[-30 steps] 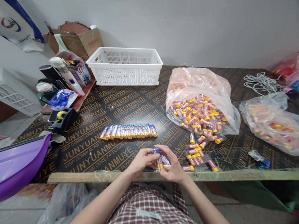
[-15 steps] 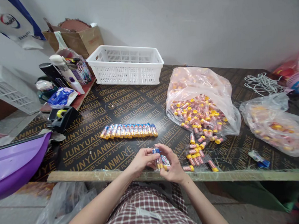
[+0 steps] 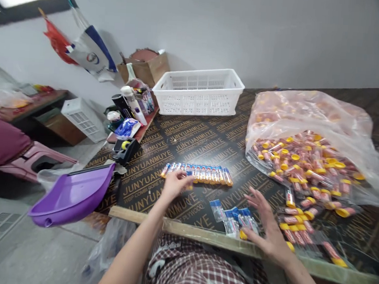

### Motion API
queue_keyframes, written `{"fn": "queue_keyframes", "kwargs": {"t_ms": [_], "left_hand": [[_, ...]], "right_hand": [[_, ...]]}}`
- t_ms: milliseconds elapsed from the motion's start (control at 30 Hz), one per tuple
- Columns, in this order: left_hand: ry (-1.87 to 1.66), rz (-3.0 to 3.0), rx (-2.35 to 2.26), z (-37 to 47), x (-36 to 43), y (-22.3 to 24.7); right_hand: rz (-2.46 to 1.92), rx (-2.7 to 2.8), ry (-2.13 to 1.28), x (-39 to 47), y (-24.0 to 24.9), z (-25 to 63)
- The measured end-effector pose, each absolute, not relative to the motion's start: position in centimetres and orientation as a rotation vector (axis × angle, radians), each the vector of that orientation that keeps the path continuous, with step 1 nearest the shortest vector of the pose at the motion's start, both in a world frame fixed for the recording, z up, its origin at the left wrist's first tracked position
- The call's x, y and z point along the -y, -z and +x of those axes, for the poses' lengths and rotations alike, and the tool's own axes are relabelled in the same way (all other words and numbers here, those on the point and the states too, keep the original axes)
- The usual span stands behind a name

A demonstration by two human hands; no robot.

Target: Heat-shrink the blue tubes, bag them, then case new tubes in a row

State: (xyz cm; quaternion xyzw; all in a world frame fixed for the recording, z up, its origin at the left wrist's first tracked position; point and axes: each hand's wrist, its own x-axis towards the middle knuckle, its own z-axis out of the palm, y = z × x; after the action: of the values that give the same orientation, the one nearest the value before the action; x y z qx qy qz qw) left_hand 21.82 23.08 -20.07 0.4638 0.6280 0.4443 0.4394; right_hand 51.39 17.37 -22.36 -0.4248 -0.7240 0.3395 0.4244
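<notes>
My left hand (image 3: 176, 186) is closed in a pinch at the near side of a row of small tubes (image 3: 205, 174) with blue tops and yellow bottoms. A small tube, blurred and partly hidden, shows at its fingertips. To the right, my right hand (image 3: 268, 227) hovers with fingers spread and nothing in it. Beside it, near the table's front edge, lie several clear packets with blue tops (image 3: 231, 218). Loose yellow-capped tubes (image 3: 295, 227) with pink labels lie right of that hand. Behind them a large translucent bag (image 3: 282, 109) spills more such tubes.
A white plastic basket (image 3: 195, 101) stands at the back against the wall. A black tape dispenser (image 3: 126, 151) and bottles (image 3: 132, 101) are at the left, above a purple dustpan-like scoop (image 3: 75, 196). A person's sleeve (image 3: 3, 142) shows far left, near a pink stool (image 3: 50, 162).
The view has swung left. My hands, together around one tube before, are now apart: the left has gone to the row with it, and the right has let go and opened near the packets.
</notes>
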Motion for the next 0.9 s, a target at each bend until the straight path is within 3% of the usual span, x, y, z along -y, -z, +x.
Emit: {"fn": "queue_keyframes", "kwargs": {"t_ms": [167, 467, 533, 633, 733, 833, 900], "left_hand": [[-1.019, 1.458, -2.207, 12.8, -26.3, 20.4], [-0.465, 1.629, -2.357, 11.7, -27.0, 21.6], [-0.473, 1.640, -2.420, 12.2, -26.6, 21.3], [-0.782, 1.698, -2.514, 14.6, -25.3, 21.2], [-0.989, 1.800, -2.222, 19.8, -23.3, 22.2], [-0.749, 1.927, -1.746, 25.7, -21.6, 24.0], [-0.588, 1.958, -1.689, 28.3, -21.1, 25.1]], "right_hand": [[-1.198, 1.774, -0.757, -17.7, 23.0, 53.5], [-1.208, 1.842, -0.680, -17.8, 22.5, 53.7], [-1.237, 1.830, -0.652, -17.6, 22.4, 54.2], [-1.324, 1.816, -0.571, -17.6, 22.2, 55.2], [-1.421, 1.822, -0.523, -17.9, 22.4, 56.2], [-1.483, 1.946, -0.639, -18.3, 22.7, 56.8], [-1.492, 2.061, -0.744, -18.2, 22.8, 56.8]]}}
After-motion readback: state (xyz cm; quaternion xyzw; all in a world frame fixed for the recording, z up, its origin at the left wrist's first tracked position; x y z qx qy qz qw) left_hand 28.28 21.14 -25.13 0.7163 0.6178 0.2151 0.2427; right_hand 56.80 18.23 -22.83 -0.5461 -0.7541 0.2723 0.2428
